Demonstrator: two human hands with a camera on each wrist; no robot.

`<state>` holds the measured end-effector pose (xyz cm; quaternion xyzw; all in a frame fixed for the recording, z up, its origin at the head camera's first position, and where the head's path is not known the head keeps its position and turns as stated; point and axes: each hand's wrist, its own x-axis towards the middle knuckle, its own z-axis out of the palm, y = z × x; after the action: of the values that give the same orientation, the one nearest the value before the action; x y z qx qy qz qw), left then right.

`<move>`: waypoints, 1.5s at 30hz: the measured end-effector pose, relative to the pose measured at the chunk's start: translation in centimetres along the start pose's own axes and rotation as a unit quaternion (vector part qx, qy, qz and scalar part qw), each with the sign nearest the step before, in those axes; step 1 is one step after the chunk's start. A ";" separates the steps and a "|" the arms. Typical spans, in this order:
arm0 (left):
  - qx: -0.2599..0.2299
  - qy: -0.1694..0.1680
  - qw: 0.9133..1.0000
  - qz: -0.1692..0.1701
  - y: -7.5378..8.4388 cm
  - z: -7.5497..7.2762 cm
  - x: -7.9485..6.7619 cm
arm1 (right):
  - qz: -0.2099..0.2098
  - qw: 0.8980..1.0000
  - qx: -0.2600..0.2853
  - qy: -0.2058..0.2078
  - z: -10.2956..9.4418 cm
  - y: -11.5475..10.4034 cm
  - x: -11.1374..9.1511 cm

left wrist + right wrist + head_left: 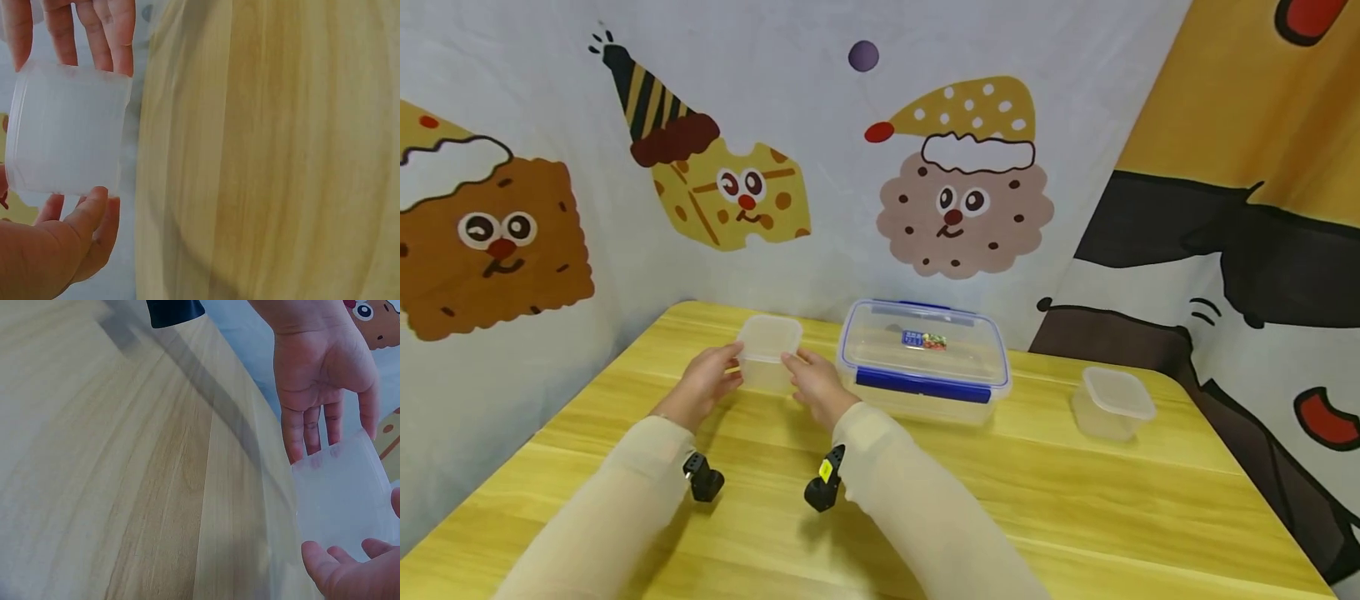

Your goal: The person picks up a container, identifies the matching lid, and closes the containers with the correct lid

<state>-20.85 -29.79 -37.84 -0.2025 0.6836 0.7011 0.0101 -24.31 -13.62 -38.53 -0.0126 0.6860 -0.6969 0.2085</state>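
Note:
Both hands hold a small clear plastic food container (769,340) with a frosted lid, one hand on each side. My left hand (706,383) has its thumb and fingers along the left side. On the right side, my right hand (818,385) has its fingertips near the lid's corner. In the left wrist view, a strip of wall cloth shows between the base of the food container (72,131) and the table edge. The right wrist view shows the left hand (325,369) above and the right hand (356,572) below, fingertips at the container's sides.
Right of the hands stands a large clear storage box (925,367) with blue clips, close to the right hand. Another small lidded container (1112,404) sits at the table's right. A printed cloth (827,275) hangs behind the wooden table (1037,492).

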 end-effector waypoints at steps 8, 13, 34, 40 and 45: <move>-0.011 0.002 1.000 -0.004 -0.4 -0.1 1.1 | 0.007 1.000 -0.013 -0.001 0.0 0.1 0.8; -0.011 0.015 1.000 -0.009 -0.7 0.0 1.5 | 0.020 1.000 -0.016 -0.008 0.1 -0.1 1.1; -0.046 0.024 0.998 -0.030 -0.8 -0.1 3.4 | 0.056 0.998 0.006 -0.020 1.0 0.3 2.4; -0.062 0.027 0.997 -0.035 -0.7 -0.2 3.7 | 0.060 0.998 0.011 -0.028 1.1 0.4 2.8; -0.078 0.029 0.995 -0.048 -0.5 -0.3 3.9 | 0.061 0.997 0.019 -0.035 1.2 0.4 3.1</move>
<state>-24.26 -31.04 -39.47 -0.2559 0.6162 0.7448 0.0078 -26.64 -15.67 -39.68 0.0090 0.6642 -0.6950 0.2751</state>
